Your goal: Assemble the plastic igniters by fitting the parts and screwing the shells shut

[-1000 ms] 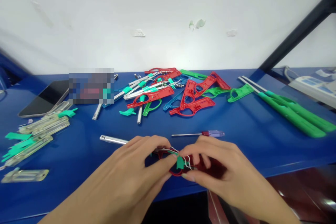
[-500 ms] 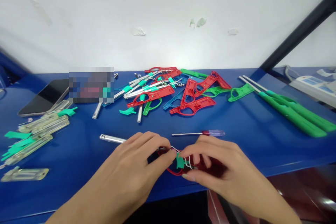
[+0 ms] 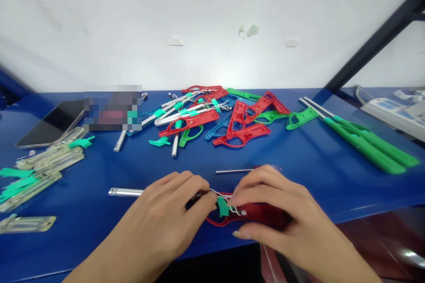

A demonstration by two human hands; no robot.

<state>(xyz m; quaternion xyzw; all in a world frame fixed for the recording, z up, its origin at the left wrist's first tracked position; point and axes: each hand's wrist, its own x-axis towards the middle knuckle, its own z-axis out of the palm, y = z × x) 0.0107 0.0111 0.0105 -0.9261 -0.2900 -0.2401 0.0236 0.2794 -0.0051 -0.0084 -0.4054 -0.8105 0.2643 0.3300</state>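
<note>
A red plastic shell (image 3: 262,213) lies near the front edge of the blue table, with a green trigger piece (image 3: 223,207) and white wires (image 3: 234,209) at its middle. A silver metal tube (image 3: 126,192) sticks out to the left from under my left hand (image 3: 181,208). The fingers of that hand are closed on the tube end of the shell, by the green piece. Over the shell's right part is my right hand (image 3: 275,203), its fingertips at the white wires and its thumb apart, lower down.
A screwdriver (image 3: 234,171) lies just behind my hands. Red shells (image 3: 244,136), wired tubes (image 3: 179,116) and green pieces form a pile farther back. Two green lighters (image 3: 372,143) lie right. Clear fuel tanks (image 3: 33,190) and a phone (image 3: 51,124) are left.
The silver tube and red shell have shifted left and slightly nearer. My right thumb has moved away from the wires, and my right hand now covers the screwdriver's handle.
</note>
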